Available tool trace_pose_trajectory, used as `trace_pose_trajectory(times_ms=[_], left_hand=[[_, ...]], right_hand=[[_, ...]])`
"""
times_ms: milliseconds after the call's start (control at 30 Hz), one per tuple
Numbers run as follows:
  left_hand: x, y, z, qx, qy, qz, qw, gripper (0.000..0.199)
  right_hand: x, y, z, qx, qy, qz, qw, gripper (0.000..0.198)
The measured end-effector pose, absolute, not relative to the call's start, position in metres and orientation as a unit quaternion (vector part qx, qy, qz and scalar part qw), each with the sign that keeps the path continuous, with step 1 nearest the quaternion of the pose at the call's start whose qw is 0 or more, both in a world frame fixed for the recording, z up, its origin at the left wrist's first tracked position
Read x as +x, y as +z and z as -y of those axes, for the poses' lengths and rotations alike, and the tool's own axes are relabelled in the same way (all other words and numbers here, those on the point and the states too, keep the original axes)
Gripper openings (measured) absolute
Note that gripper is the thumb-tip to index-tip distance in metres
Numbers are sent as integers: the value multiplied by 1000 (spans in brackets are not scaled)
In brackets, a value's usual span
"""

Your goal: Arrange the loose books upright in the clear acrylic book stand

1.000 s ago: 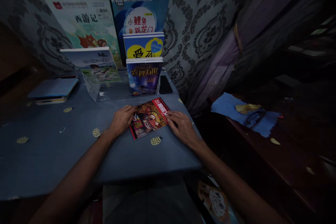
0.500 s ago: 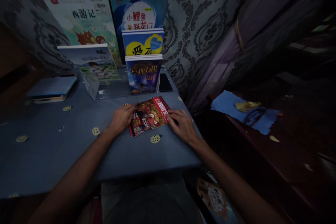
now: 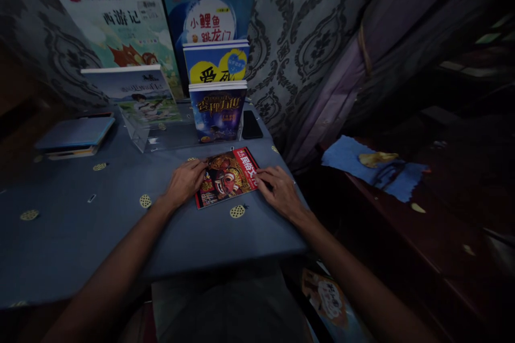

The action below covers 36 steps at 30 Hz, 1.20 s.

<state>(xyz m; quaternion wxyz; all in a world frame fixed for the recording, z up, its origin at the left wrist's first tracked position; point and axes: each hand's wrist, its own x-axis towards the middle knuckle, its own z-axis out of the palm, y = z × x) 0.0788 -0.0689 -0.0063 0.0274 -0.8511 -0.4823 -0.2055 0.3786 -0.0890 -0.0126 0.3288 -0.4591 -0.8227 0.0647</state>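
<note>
A small book (image 3: 226, 179) with a red and black cover and a fierce mask picture lies nearly flat on the blue tablecloth (image 3: 193, 246). My left hand (image 3: 184, 182) grips its left edge, fingers closed at the upper left corner. On the opposite side, my right hand (image 3: 281, 190) holds the book's right edge with curled fingers. Just behind stands a dark blue book (image 3: 218, 115) upright in a clear holder. The fingertips' undersides are hidden.
More upright books, among them a white-green one (image 3: 116, 21) and a blue one (image 3: 211, 0), stand at the back. A black phone (image 3: 252, 125) lies beside the holder. Stacked books (image 3: 74, 134) are at left. A blue cloth (image 3: 341, 158) rests on the dark red surface at right.
The view has shifted slightly, so most things sit a little further left in the picture. Both hands stay on the book's edges, and the book lies as before.
</note>
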Motion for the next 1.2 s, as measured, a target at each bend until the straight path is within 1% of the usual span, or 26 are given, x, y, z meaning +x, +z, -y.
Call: trace_pose_trajectory(times_ms=[233,467,667,867,1000,1200], left_hand=[[78,-7,69,-854,-219,472,20,27],[76,-8,69,-861,-217,460,9,31],[76,-9,70,-863,-217,457,19,33],[75,-10,68,-864,-221,453,3,33],[75,-10,68,-865,-228,447,6,33],[80,-10,68,-876,-205,435,22,36]], right_hand=[[379,-12,89,-443,52,827,341,27],[379,-14,88,-453,62,821,342,28],[378,-13,89,-453,57,822,339,29],[378,-13,88,-455,59,821,339,28],[379,-15,86,-451,54,824,338,26],[379,-14,86,-443,49,824,349,25]])
